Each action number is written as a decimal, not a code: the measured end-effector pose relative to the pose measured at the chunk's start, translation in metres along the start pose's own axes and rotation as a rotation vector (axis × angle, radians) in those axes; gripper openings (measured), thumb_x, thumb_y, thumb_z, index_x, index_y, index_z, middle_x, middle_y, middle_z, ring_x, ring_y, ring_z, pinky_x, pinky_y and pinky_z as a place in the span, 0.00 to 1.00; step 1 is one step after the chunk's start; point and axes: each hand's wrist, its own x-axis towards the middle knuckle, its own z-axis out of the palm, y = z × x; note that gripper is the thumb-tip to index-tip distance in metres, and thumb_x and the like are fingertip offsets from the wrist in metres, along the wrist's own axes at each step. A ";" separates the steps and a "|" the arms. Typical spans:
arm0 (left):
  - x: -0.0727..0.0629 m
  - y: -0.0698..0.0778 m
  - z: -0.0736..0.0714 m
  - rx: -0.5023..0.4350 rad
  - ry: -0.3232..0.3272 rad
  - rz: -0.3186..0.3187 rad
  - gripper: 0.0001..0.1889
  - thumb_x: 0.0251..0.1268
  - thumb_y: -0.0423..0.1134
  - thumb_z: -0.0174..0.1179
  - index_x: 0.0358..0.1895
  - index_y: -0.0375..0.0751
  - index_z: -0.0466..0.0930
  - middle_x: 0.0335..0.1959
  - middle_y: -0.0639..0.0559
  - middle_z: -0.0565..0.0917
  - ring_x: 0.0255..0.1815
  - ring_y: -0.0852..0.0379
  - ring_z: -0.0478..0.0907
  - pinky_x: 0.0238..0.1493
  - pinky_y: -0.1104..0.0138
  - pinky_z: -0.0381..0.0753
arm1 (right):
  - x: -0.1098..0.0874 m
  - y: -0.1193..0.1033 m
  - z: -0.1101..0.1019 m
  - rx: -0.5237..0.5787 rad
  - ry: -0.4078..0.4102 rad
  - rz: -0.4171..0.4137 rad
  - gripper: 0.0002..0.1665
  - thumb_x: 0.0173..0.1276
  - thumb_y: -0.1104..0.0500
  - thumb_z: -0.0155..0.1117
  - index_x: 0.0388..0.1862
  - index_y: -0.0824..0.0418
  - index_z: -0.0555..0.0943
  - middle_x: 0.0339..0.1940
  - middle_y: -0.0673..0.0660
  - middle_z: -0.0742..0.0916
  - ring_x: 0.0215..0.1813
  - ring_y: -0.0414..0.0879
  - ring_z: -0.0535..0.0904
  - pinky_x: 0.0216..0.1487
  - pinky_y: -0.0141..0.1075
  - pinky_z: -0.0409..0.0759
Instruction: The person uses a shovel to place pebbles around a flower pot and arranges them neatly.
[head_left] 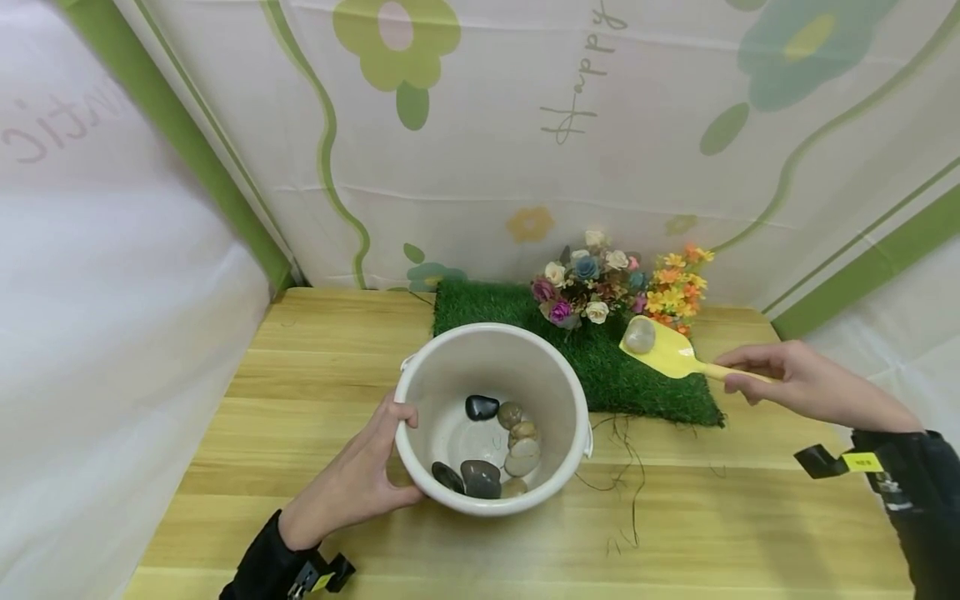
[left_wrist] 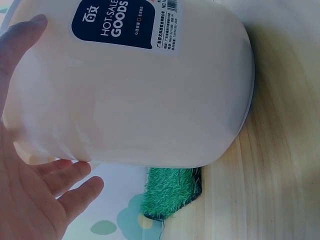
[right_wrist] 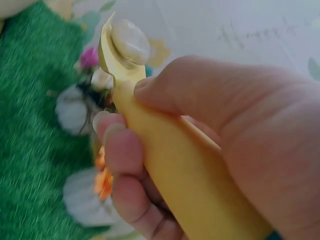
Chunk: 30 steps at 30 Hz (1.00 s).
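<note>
Your right hand (head_left: 810, 392) clamps the yellow shovel (head_left: 675, 358), its stone (head_left: 640, 336) right of the bucket (head_left: 450, 383). Your left hand (head_left: 356, 479) grips the bucket's rim.

Downward head view — wrist close-ups

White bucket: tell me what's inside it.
Three dark stones and several paler ones lie inside the bucket. Its near rim hides what lies directly beneath it; the stones hide what is under them.
</note>
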 end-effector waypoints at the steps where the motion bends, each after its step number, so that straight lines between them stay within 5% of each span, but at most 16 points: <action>1: 0.000 0.000 0.000 -0.001 -0.001 -0.001 0.38 0.50 0.52 0.79 0.54 0.45 0.59 0.76 0.41 0.57 0.72 0.43 0.61 0.55 0.52 0.77 | -0.002 0.004 0.001 0.006 0.003 0.022 0.19 0.76 0.68 0.60 0.63 0.68 0.77 0.40 0.45 0.89 0.35 0.43 0.82 0.31 0.36 0.78; 22: 0.000 0.001 -0.001 -0.012 0.003 -0.015 0.38 0.49 0.50 0.80 0.53 0.48 0.58 0.73 0.41 0.59 0.70 0.46 0.63 0.55 0.53 0.77 | -0.028 0.092 0.020 0.105 -0.007 0.170 0.19 0.77 0.69 0.56 0.61 0.83 0.73 0.39 0.46 0.88 0.37 0.41 0.84 0.34 0.37 0.83; 30: 0.000 0.001 -0.001 -0.014 0.003 -0.011 0.39 0.50 0.52 0.79 0.54 0.48 0.58 0.75 0.41 0.58 0.70 0.45 0.62 0.55 0.52 0.77 | -0.031 0.115 0.021 0.104 0.013 0.218 0.18 0.79 0.67 0.55 0.58 0.82 0.75 0.38 0.54 0.88 0.35 0.45 0.83 0.35 0.39 0.83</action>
